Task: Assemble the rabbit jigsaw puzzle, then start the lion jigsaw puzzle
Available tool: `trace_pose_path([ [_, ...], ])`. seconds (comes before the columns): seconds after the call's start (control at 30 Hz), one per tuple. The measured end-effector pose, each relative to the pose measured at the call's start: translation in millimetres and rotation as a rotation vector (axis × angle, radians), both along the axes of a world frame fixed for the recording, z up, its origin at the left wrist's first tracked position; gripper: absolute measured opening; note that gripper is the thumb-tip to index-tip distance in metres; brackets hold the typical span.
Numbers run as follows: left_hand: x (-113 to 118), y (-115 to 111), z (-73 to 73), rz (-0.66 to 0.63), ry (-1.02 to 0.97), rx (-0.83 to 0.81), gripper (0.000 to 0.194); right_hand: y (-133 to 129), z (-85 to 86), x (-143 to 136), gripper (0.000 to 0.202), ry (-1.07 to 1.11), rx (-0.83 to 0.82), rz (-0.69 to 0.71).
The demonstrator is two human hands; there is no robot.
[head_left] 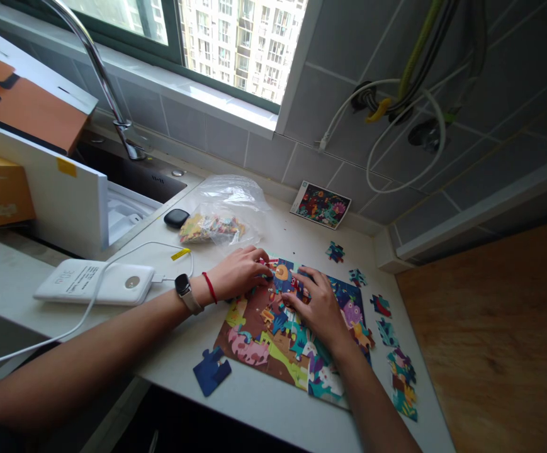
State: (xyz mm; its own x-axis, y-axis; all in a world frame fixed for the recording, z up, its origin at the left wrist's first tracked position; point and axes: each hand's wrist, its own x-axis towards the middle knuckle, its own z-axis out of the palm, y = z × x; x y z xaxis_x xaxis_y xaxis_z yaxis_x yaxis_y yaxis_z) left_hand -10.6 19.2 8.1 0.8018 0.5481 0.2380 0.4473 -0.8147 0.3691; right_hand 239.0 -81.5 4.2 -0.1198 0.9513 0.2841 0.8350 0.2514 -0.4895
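Observation:
A colourful, partly joined jigsaw puzzle (pixel 249 343) lies on the white counter. My left hand (pixel 242 272), with a watch and red cord at the wrist, rests at its upper left edge, fingers bent and close together on the pieces. My right hand (pixel 318 307) is over the upper middle, thumb and fingers apart around a blue piece with a lion-like orange figure (pixel 282 273); whether it grips the piece is unclear. A dark blue loose piece (pixel 211 371) sits near the front edge. Several loose pieces (pixel 386 332) lie on the right.
Behind the puzzle are a picture card (pixel 321 205) and a plastic bag of pieces (pixel 211 228). A black case (pixel 176 218) and a white power bank (pixel 96 282) with a cable are left. Beyond are a sink (pixel 155 184) and faucet (pixel 101 72).

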Motion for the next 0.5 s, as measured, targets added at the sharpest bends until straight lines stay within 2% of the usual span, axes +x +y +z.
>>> trace_pose_path([
  [0.1, 2, 0, -2.3, -0.007, 0.001, -0.007, 0.020, 2, -1.5, 12, 0.042, 0.057, 0.016, -0.071],
  [0.23, 4, -1, -5.6, -0.041, -0.023, -0.016, 0.021, 4, -4.0, 27, 0.039, 0.068, 0.013, -0.147],
  [0.5, 6, 2, -8.7, -0.098, -0.035, -0.018, 0.025, 3, -6.2, 30, 0.042, 0.034, -0.098, -0.136],
])
